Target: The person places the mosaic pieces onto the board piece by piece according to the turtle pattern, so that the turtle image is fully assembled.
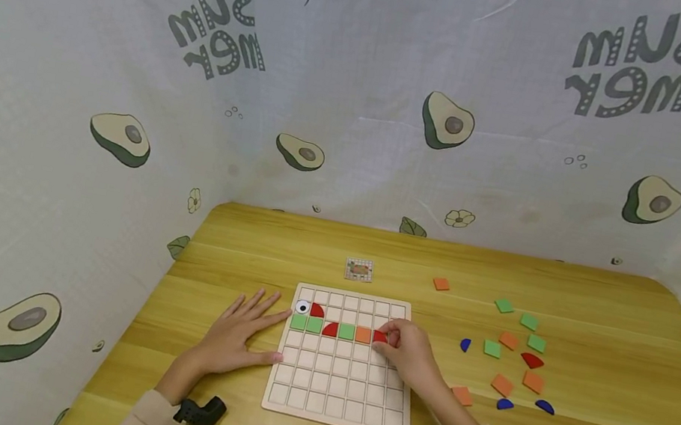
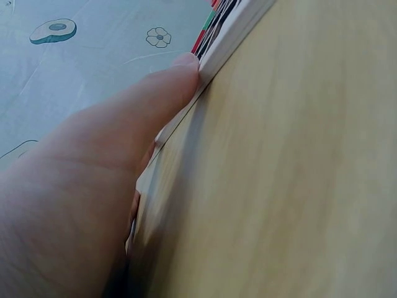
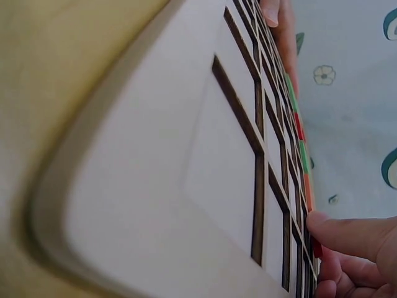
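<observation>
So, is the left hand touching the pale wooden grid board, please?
Touching: the left wrist view shows the left hand, its thumb against the edge of the board.

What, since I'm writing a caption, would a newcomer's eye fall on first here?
Probably the round eye piece, near the far left corner of the pale grid board, beyond a row of green, red and orange pieces. The right hand pinches a red piece at that row's right end, while the left hand lies spread at the board's left edge. Behind the table, an avocado-print cloth stands out.
</observation>
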Tool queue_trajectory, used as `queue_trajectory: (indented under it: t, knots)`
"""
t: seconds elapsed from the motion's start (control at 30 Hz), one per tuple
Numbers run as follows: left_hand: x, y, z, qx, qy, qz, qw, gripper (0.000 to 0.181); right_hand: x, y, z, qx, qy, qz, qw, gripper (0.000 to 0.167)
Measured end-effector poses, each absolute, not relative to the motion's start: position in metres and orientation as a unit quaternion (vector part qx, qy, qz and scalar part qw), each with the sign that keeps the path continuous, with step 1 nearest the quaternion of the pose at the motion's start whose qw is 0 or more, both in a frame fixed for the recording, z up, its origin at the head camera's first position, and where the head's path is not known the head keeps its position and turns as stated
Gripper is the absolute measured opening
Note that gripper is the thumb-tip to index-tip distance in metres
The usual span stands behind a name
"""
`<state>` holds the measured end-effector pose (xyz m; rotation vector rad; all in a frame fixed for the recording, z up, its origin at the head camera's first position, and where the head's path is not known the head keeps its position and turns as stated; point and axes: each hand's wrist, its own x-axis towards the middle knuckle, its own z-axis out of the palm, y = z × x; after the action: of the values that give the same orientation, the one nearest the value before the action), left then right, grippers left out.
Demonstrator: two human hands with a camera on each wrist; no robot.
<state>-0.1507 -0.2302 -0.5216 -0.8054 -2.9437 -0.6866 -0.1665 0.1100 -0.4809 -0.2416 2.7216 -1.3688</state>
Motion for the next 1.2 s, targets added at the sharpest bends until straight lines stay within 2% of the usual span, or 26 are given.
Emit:
queue_trajectory:
  t: [0.73,1.2]
  knots:
    - [-0.149,-0.231,-0.522,-0.253,-0.942,-0.219,0.001,0.079,-0.167,0.115,-0.483,-0.081,0.884,-0.460,0.023,0.014]
    - [-0.150,-0.230,-0.523,-0.254,-0.942,-0.220,0.003,0.078,-0.176,0.138,-0.473,-0.084,0.878,-0.470,0.018,0.018]
